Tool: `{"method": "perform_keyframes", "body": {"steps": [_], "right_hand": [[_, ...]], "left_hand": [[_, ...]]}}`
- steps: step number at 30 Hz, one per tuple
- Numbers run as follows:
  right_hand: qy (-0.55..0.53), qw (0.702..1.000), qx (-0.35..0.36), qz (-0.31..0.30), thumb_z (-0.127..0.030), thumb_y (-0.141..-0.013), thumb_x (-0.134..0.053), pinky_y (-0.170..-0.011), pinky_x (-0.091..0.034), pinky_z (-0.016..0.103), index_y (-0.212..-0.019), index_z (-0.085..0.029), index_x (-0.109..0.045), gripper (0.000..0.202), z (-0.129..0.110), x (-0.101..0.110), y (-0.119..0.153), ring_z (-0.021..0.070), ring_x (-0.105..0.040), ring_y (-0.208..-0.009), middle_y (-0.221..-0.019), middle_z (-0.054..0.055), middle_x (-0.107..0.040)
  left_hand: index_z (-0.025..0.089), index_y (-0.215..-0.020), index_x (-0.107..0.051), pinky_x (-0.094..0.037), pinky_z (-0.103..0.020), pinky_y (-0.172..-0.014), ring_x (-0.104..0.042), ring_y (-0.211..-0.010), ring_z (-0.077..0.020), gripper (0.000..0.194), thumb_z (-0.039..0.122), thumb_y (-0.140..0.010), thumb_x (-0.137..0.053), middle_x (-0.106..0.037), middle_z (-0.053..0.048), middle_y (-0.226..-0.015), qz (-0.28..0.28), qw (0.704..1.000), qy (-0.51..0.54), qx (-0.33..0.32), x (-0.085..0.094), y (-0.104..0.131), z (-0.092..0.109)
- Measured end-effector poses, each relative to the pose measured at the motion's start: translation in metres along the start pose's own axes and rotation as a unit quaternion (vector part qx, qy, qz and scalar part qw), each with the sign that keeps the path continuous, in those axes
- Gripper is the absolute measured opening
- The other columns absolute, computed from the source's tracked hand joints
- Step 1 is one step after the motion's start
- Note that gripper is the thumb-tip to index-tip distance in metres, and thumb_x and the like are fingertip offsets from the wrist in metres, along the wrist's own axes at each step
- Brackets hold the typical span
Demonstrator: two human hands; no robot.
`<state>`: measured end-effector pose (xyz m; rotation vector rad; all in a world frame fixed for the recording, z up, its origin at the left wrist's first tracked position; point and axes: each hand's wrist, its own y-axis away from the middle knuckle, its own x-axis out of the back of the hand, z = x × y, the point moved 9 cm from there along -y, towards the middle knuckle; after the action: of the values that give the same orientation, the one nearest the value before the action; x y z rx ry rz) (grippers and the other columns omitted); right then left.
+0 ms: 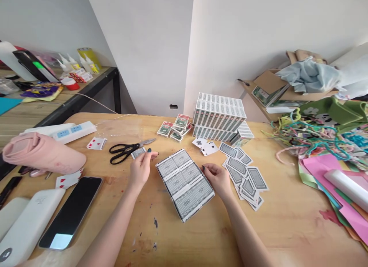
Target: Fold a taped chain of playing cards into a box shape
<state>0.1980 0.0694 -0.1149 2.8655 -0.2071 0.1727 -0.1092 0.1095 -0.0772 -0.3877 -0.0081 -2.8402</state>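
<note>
A flat rectangular panel point(185, 184) covered with grey patterned card backs lies tilted in the middle of the wooden table. At its right edge, my right hand point(217, 177) has its fingertips pinched together on the rim. My left hand point(142, 165) is raised left of the panel, apart from it, thumb up and fingers bent; whether something small is between them is hard to tell. Just beyond this hand lie a face-down card point(138, 152) and black scissors point(123, 151). Loose face-down cards point(244, 173) spread right of my right hand, with two face-up cards point(205, 146) behind the panel.
Stacked card boxes point(220, 115) stand at the back, with several loose boxes point(181, 123) beside them. A phone point(71, 211), power bank point(34, 224) and pink roll point(43, 152) are left; yarn point(316, 132) and coloured paper point(330, 186) right.
</note>
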Motion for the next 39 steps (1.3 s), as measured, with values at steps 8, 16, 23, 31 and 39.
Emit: {"method": "perform_keyframes", "body": {"steps": [8,16,23,31,39], "right_hand": [[0.033,0.999,0.009,0.025,-0.048,-0.069,-0.067,-0.049,-0.046,0.028,-0.073,-0.019,-0.068,0.029,-0.009,-0.011,-0.011,0.0221,-0.066,-0.059,-0.068,0.005,-0.073],[0.023,0.996,0.032,0.083,-0.046,-0.071,-0.065,-0.063,-0.052,0.033,-0.076,-0.019,-0.067,0.027,-0.006,-0.019,0.007,0.0240,-0.068,-0.069,-0.077,0.008,-0.074],[-0.057,0.994,0.079,0.046,-0.046,-0.077,-0.056,-0.083,-0.049,0.034,-0.094,-0.021,-0.066,0.033,-0.030,-0.035,-0.032,0.0225,-0.063,-0.098,-0.102,0.006,-0.071],[-0.100,0.991,0.047,-0.072,-0.056,-0.066,-0.068,-0.052,-0.039,0.024,-0.072,-0.018,-0.064,0.039,-0.029,-0.070,-0.045,0.0131,-0.051,-0.055,-0.061,-0.002,-0.059],[-0.100,0.991,0.047,-0.081,-0.059,-0.063,-0.071,-0.051,-0.034,0.024,-0.068,-0.018,-0.062,0.042,-0.021,-0.070,-0.050,0.0117,-0.045,-0.053,-0.059,-0.002,-0.056]], "left_hand": [[0.017,-0.096,-0.066,-0.047,-0.037,-0.091,-0.061,-0.104,-0.0234,0.028,0.036,-0.080,-0.054,-0.069,-0.008,-0.106,-0.023,0.996,0.086,0.026,-0.030,0.035,-0.002],[0.016,-0.090,-0.067,-0.047,-0.036,-0.088,-0.064,-0.098,-0.0237,0.030,0.040,-0.076,-0.054,-0.071,-0.007,-0.097,-0.077,0.985,0.153,0.026,-0.050,0.006,0.003],[0.016,-0.095,-0.066,-0.045,-0.034,-0.088,-0.062,-0.097,-0.0221,0.030,0.031,-0.070,-0.060,-0.070,-0.006,-0.098,-0.110,0.982,0.150,0.023,-0.066,0.002,0.003],[0.018,-0.080,-0.068,-0.045,-0.035,-0.084,-0.063,-0.095,-0.0247,0.020,0.033,-0.068,-0.064,-0.071,-0.006,-0.095,-0.113,0.988,0.099,0.040,-0.071,0.004,-0.003],[0.016,-0.073,-0.067,-0.046,-0.034,-0.084,-0.064,-0.091,-0.0240,0.017,0.033,-0.069,-0.063,-0.071,-0.007,-0.089,-0.109,0.992,0.052,0.023,-0.075,-0.004,-0.001]]}}
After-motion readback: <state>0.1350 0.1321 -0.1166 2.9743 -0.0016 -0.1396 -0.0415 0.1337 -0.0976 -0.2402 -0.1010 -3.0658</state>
